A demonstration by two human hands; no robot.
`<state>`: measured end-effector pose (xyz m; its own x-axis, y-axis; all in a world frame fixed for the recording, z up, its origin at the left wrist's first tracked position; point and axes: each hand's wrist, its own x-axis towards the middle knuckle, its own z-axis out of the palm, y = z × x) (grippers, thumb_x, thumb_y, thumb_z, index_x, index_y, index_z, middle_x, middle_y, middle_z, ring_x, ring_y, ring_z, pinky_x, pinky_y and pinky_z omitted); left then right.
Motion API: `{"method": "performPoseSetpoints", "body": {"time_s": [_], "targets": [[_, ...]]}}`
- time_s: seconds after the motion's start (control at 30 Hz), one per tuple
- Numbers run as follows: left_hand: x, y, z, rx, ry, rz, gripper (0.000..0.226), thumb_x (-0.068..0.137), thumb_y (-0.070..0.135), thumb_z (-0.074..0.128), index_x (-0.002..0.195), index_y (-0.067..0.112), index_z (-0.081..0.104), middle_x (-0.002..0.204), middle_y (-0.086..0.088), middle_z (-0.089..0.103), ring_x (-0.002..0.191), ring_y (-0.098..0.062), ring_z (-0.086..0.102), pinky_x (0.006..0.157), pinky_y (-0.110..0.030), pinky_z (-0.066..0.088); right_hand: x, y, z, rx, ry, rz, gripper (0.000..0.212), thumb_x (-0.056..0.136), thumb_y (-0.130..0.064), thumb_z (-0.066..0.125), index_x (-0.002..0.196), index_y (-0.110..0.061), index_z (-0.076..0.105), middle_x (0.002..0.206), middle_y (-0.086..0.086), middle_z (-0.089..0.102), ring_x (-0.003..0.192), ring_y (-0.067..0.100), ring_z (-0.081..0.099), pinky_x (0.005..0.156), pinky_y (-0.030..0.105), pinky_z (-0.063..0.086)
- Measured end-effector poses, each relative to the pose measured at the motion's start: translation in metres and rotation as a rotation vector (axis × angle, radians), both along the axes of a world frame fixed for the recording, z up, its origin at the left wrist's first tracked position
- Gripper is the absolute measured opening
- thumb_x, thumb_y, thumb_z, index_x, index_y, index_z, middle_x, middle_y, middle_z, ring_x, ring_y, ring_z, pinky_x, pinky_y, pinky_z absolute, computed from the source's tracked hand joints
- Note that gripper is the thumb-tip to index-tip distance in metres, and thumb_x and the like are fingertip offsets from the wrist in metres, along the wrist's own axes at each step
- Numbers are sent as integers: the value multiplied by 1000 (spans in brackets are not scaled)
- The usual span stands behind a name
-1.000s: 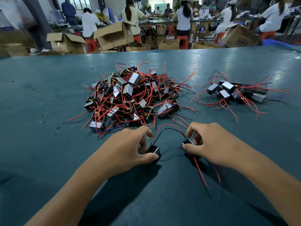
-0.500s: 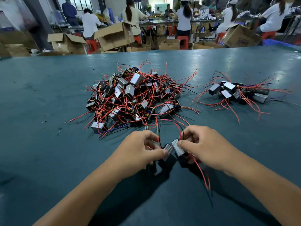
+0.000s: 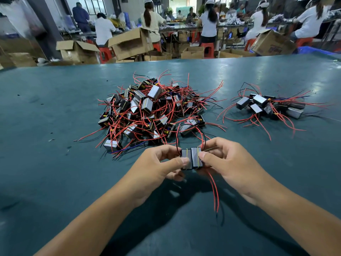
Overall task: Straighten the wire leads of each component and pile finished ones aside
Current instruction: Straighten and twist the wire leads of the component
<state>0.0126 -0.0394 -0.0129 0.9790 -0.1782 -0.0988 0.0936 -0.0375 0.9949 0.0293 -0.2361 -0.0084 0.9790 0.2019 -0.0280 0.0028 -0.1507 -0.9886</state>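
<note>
While pinched, boxy glossy components (image 3: 191, 157), red leads (image 3: 215, 189)

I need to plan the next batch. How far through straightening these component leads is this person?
Early on. Done: only a small pile sits aside on the right. In hand: the left hand and right hand each hold one component, left component, right component, side by side. Left: the much larger tangled pile.
</note>
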Motion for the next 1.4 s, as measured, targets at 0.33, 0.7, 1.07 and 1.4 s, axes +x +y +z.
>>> {"method": "performPoseSetpoints", "body": {"time_s": [0.33,0.7,1.07,1.4], "targets": [[2,-1,-1,-47,-21,69,37,64,23,86,93,10,67,75,-10,68,62,-18,66,52,-24,52,-12,3,3,-250,-225,75,30,76,-27,80,102,-26,67,92,-14,75,87,2,71,80,22,55],[3,-4,-1,-87,-25,63,45,71,25,83,105,2,66,84,-11,74,65,-18,66,50,-24,52,-8,-1,3,-475,-335,-52,32,73,-36,79,103,-29,69,85,-15,74,78,-3,67,74,26,54],[14,18,-7,423,-359,149,7,93,20,69,93,26,70,84,6,71,78,-15,68,59,-33,59,86,-76,31,-592,-417,-459,27,79,-34,77,98,-14,74,85,5,73,77,23,65,65,25,47],[13,21,-5,625,-539,174,7,94,25,67,96,32,67,90,23,66,89,-2,63,72,-12,44,206,-141,40,-1235,-57,-594,40,90,-46,60,94,-6,62,112,19,66,118,40,56,105,53,31]]}}
